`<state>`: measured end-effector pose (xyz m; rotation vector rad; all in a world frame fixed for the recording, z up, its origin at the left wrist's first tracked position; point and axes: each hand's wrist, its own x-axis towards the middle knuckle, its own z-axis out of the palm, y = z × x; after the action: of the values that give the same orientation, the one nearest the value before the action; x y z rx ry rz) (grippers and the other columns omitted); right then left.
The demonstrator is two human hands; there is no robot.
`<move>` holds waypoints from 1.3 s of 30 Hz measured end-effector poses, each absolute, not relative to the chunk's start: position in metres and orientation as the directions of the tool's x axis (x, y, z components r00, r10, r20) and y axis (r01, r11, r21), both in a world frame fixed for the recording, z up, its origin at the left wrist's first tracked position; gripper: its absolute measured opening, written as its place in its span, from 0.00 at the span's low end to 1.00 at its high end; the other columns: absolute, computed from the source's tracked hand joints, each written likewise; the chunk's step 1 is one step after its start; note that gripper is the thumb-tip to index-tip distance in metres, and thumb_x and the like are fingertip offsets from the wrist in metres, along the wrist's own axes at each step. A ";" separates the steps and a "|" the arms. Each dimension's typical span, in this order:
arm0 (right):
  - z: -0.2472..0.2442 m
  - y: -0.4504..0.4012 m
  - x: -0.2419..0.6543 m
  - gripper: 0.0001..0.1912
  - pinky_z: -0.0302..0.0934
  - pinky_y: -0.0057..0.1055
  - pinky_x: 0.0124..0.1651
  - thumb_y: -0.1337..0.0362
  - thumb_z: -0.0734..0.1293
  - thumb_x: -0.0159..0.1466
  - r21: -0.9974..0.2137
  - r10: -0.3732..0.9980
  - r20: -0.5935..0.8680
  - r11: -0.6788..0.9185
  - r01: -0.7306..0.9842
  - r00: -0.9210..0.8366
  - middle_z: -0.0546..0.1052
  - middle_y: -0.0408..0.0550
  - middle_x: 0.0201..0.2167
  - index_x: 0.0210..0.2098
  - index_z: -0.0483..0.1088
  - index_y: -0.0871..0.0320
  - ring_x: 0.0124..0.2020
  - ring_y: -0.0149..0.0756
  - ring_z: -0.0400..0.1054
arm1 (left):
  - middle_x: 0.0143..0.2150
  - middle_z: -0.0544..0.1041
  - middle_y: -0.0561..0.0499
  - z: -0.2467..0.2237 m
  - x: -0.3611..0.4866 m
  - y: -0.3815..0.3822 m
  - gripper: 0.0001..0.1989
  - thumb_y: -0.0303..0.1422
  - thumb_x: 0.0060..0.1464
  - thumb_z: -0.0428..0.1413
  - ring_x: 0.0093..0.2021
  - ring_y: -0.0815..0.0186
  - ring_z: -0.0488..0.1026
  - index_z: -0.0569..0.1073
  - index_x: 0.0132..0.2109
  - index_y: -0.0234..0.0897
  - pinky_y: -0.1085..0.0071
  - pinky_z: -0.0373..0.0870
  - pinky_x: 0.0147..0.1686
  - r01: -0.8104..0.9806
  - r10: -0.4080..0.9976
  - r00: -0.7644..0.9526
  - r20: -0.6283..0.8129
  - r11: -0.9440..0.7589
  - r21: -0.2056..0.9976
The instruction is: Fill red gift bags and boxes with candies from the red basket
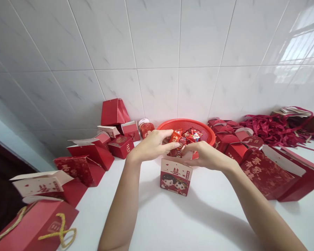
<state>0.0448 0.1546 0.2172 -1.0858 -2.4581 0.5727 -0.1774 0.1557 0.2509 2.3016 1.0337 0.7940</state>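
Observation:
A small cardboard gift box [175, 177] stands upright on the white tabletop, with two cartoon figures on its red lower front and a cream upper part. Its top is up and open. My left hand [155, 143] is closed on a red wrapped candy packet [178, 142], above the box's far side. The thumb lies across the packet, and part of it is hidden. My right hand [205, 156] grips the top edge of the box at its right, fingers curled behind the cream flap. Behind both hands sits a red mesh basket [170, 123] with more wrapped candies [195, 135].
Red gift boxes [81, 169] line the left side, one with a gold rope handle [61, 230]. More red boxes [231, 139] and a larger red gift box [269, 170] stand at right. Dark red ribbons [267, 129] lie heaped by the tiled wall [157, 87].

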 end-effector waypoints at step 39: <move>0.220 0.151 0.048 0.09 0.62 0.31 0.37 0.66 0.67 0.63 -0.450 0.744 0.136 0.634 0.629 -0.654 0.79 0.48 0.43 0.44 0.72 0.57 0.39 0.38 0.73 | 0.51 0.77 0.49 0.256 -0.186 0.159 0.19 0.39 0.53 0.59 0.53 0.56 0.70 0.78 0.52 0.44 0.64 0.65 0.52 0.740 0.818 0.568 0.090 -0.555 0.380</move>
<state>0.0478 0.1511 0.2202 -1.1039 -2.5489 0.5289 -0.1857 0.1588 0.2558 2.5036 1.2817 0.3710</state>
